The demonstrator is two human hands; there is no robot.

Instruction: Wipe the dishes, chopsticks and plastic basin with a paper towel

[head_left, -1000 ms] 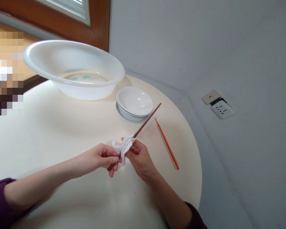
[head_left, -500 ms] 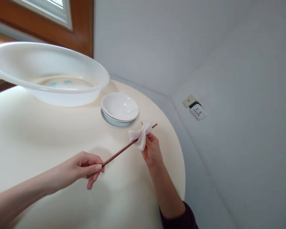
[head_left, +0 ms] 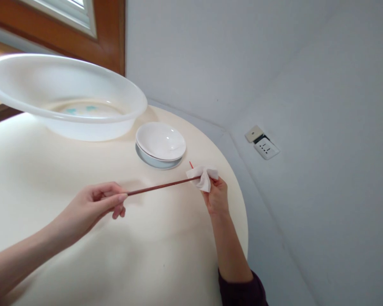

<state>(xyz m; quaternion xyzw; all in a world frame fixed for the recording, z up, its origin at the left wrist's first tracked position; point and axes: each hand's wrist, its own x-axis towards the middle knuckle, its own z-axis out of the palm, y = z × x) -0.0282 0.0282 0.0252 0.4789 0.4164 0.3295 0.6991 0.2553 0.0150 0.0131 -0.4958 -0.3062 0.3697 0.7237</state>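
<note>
A thin brown chopstick point(head_left: 161, 186) is held nearly level above the table. My left hand point(head_left: 104, 202) pinches its left end between thumb and fingers. Around the other end is a folded white tissue point(head_left: 204, 177), gripped by my right hand point(head_left: 217, 195), and the chopstick's tip is hidden in it. Just beyond the tissue a small red tip point(head_left: 191, 165) of some thin object shows; the rest of it is covered. White bowls point(head_left: 161, 142), stacked one in another, stand close behind the tissue.
A large translucent white basin point(head_left: 92, 129) with blue-green marks on its bottom stands at the back left of the round cream table point(head_left: 166, 255). The table's curved edge runs along the right, near the wall with a socket point(head_left: 266, 148).
My right hand and the tissue have moved right to the chopstick's end, covering the tip that stuck out before. My left hand has shifted left and up, so the chopstick lies flatter.
</note>
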